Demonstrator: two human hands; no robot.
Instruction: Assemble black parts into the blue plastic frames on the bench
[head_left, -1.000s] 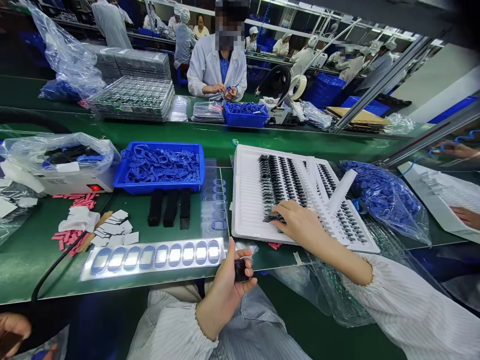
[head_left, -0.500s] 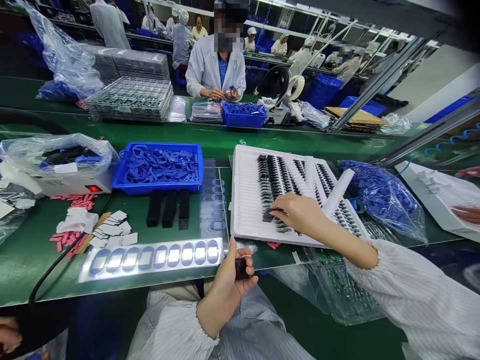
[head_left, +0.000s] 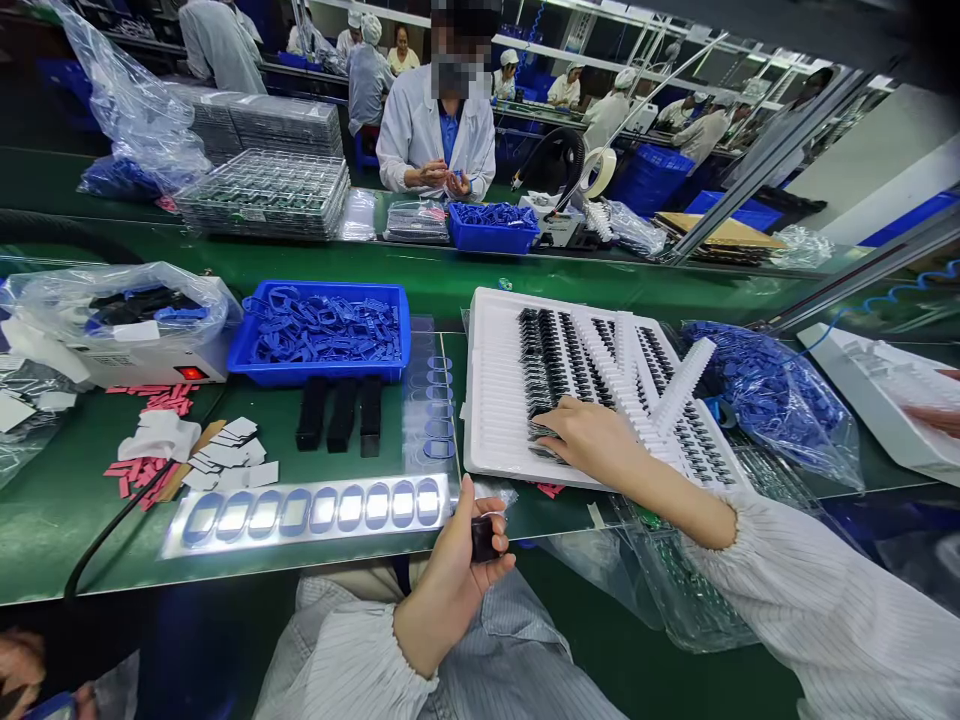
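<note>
My left hand (head_left: 450, 565) is closed around a small black block-like part (head_left: 484, 540) at the table's front edge, palm up, with a thin white line by the fingers. Over the white ribbed tray (head_left: 491, 400), my right hand (head_left: 589, 432) reaches down with its fingers bent together at the near end of the left rows of small black parts (head_left: 546, 350). What lies between those fingertips is hidden. Several white ribbed strips (head_left: 682, 382) lie across the tray's right half. A film strip with shiny oval lens pieces (head_left: 307, 512) lies left of my left hand.
Behind the film strip stand a blue bin (head_left: 319, 375) of blue straps and three black blocks (head_left: 343, 415). White pads (head_left: 229, 455) and pink strips (head_left: 161, 398) lie left. A bag of blue parts (head_left: 772, 395) sits right. A co-worker (head_left: 439, 140) sits opposite.
My right hand has shifted slightly, its fingertips now in among the black parts; the dark piece seen under them before is no longer distinct. The left hand stays put with its black part.
</note>
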